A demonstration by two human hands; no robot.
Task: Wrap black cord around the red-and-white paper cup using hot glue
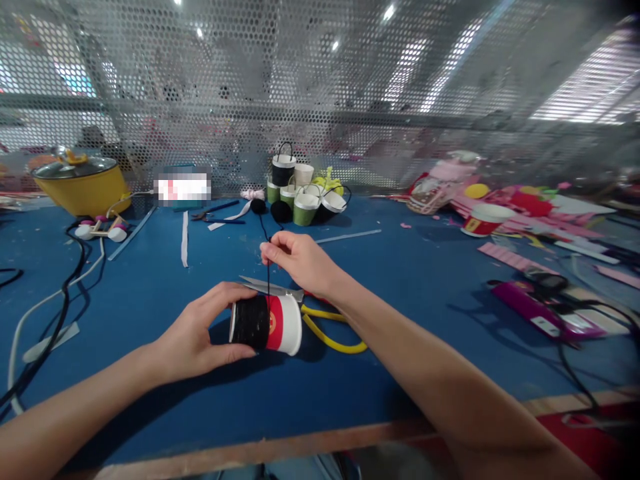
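My left hand (pixel 200 333) is wrapped round a paper cup (pixel 284 325) lying on its side, its rim facing right. Black yarn covers the left part of the cup; a red band and white rim show on the right. Above the cup my right hand (pixel 293 260) pinches the black yarn (pixel 269 280), which runs up taut from the cup. Farther back the strand leads to a black yarn ball (pixel 258 206). Behind and right of the cup lie scissors with yellow handles (pixel 335 343), partly hidden by my right forearm.
Several small green, white and black cups (pixel 304 208) stand at the back. A yellow pot (pixel 83 187) is at the back left, with cables (pixel 35 307) nearer. At right are a red-and-white cup (pixel 485 220), a purple packet (pixel 545 310) and pink craft pieces. A perforated screen (pixel 225 100) rises behind.
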